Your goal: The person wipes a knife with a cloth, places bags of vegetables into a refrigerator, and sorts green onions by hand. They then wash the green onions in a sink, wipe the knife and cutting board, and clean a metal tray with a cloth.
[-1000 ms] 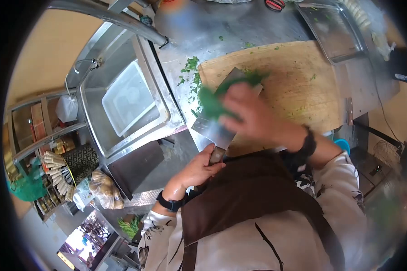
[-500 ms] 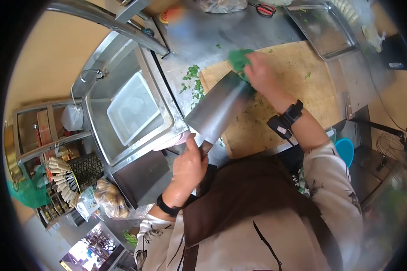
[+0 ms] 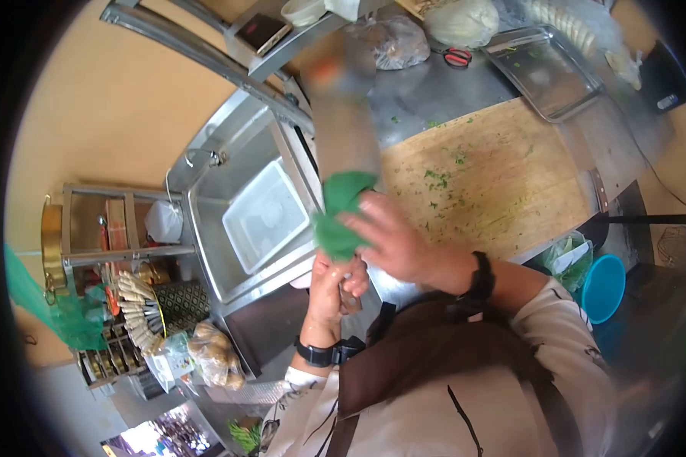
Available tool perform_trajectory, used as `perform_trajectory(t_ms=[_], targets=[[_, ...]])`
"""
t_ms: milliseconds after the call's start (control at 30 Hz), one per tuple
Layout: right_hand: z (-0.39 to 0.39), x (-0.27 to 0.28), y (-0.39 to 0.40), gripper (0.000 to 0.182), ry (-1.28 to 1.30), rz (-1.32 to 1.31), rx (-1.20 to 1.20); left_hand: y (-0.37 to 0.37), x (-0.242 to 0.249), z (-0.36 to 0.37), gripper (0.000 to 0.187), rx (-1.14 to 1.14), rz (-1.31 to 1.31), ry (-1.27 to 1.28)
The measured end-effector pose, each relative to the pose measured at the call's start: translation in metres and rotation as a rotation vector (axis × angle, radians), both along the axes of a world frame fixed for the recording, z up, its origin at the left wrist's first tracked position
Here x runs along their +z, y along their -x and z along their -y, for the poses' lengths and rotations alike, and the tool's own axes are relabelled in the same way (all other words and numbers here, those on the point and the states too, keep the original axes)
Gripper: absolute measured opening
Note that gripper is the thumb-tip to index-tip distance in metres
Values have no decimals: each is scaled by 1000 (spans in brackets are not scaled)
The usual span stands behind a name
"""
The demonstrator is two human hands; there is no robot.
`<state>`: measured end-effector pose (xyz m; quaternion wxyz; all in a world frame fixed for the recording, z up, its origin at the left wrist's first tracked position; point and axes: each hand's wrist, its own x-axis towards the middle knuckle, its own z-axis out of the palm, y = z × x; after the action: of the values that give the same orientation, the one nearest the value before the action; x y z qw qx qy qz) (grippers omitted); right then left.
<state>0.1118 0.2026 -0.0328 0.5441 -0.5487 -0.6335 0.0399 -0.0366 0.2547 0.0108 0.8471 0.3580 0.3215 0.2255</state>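
A wide cleaver (image 3: 349, 133) stands out ahead of me, its blade smeared by motion. My left hand (image 3: 335, 286) is wrapped round its handle, close to the lower end of the blade. A green cloth (image 3: 343, 213) lies against the blade near the handle, and my right hand (image 3: 392, 236) grips it from the right side. Part of the blade is hidden by the cloth. To the right, the wooden cutting board (image 3: 503, 175) bears scattered chopped green bits (image 3: 438, 180).
A sink (image 3: 206, 228) with a white tub (image 3: 267, 217) is on the left. A metal tray (image 3: 545, 72), red-handled scissors (image 3: 457, 57) and plastic bags (image 3: 396, 42) lie at the back. A blue bucket (image 3: 604, 288) stands at the right. A shelf (image 3: 259, 38) overhangs the back left.
The cleaver has swung from a slant over the board to a more upright line in view. My right hand and the cloth have moved down and left, toward the handle. The view has shifted.
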Motion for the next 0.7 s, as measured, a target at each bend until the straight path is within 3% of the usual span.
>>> perform_trajectory(t_ms=[133, 300, 500, 600, 667, 700], targets=[[-12, 19, -10, 52, 45, 124, -40, 9, 9, 4, 32, -145, 69, 64], [-31, 17, -45, 50, 7, 46, -239, 13, 11, 7, 41, -175, 79, 28], [-31, -5, -41, 44, 63, -268, -360, 14, 10, 6, 44, -223, -42, -72], [-37, -57, -50, 40, 308, -864, -353, 21, 4, 15, 49, -196, -178, -151], [-22, -53, -57, 39, 176, -857, -403, 26, 4, 17, 58, -209, -226, -208], [-15, -48, -59, 38, 112, -849, -414, 29, 3, 17, 55, -190, -192, -181]])
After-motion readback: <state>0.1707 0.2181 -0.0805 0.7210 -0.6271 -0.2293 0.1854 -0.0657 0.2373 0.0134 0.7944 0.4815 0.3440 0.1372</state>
